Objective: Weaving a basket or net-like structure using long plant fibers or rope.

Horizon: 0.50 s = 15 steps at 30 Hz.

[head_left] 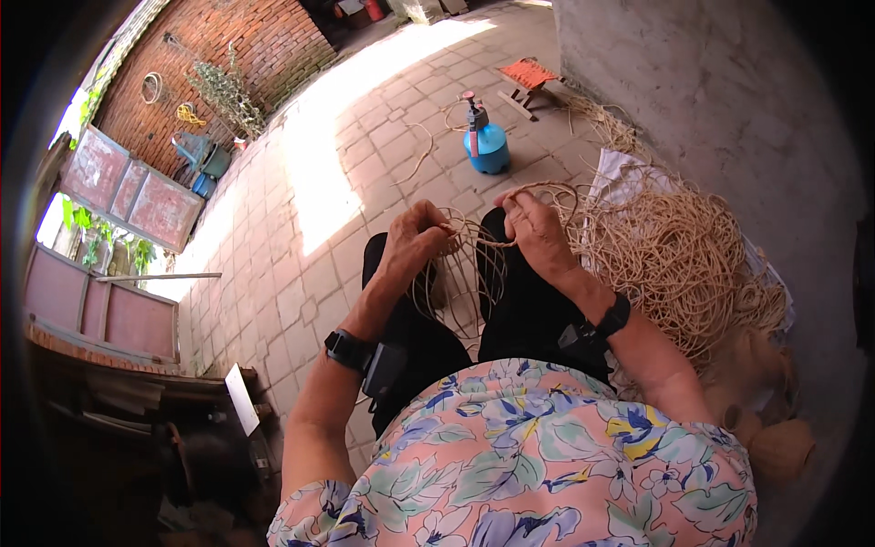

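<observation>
Above my knees, my left hand pinches loose loops of tan cord, which hang between my legs in an open coil. My right hand is closed on a strand of the same cord, a little to the right. One loop curves up and around past its knuckles. Both thumbs are bent in against the fingers. To my right lies a big tangled heap of cord, partly on a white sheet. Whether the strand in my right hand runs to the heap cannot be made out.
A blue pump sprayer stands on the paving ahead, with a folding stool with an orange seat beyond it. A loose cord piece lies left of the sprayer. A grey wall rises at the right. Brown bundles sit by my right elbow.
</observation>
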{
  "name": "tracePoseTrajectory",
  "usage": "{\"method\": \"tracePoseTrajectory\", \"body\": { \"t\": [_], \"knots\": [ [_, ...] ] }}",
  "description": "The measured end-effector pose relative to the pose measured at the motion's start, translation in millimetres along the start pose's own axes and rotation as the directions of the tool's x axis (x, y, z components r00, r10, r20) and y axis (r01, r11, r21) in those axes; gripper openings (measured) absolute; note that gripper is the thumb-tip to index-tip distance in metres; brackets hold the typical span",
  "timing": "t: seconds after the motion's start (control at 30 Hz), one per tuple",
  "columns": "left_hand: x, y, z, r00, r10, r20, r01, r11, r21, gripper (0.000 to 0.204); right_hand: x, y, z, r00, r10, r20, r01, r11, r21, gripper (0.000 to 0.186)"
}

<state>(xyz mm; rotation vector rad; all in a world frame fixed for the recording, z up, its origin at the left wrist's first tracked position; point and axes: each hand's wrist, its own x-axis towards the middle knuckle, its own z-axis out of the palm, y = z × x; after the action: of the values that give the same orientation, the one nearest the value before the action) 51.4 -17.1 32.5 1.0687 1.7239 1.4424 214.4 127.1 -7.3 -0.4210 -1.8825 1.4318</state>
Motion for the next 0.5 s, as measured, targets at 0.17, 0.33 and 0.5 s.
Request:
{"method": "tracePoseTrajectory", "body": {
  "t": [0.17, 0.33, 0.5],
  "knots": [
    [2.4, -3.1, -10.2, 0.997, -0.014, 0.072, -0.001, 0.979, 0.204, 0.016, -9.7, -0.3, 23.5, 0.984, -0.089, 0.154, 0.070, 0.990, 0.124, 0.017],
    [-3.7, 9.2, -5.6, 0.992, 0.015, 0.128, -0.050, 0.959, 0.280, 0.023, -14.0, -4.0, 29.3, 0.960, 0.126, 0.249, -0.181, 0.960, 0.212, 0.008],
    [-6.1, 12.8, -3.6, 0.988, 0.068, 0.138, -0.114, 0.925, 0.363, 0.024, -14.5, -6.9, 35.6, 0.971, 0.140, 0.195, -0.162, 0.982, 0.101, 0.011]
  ]
}}
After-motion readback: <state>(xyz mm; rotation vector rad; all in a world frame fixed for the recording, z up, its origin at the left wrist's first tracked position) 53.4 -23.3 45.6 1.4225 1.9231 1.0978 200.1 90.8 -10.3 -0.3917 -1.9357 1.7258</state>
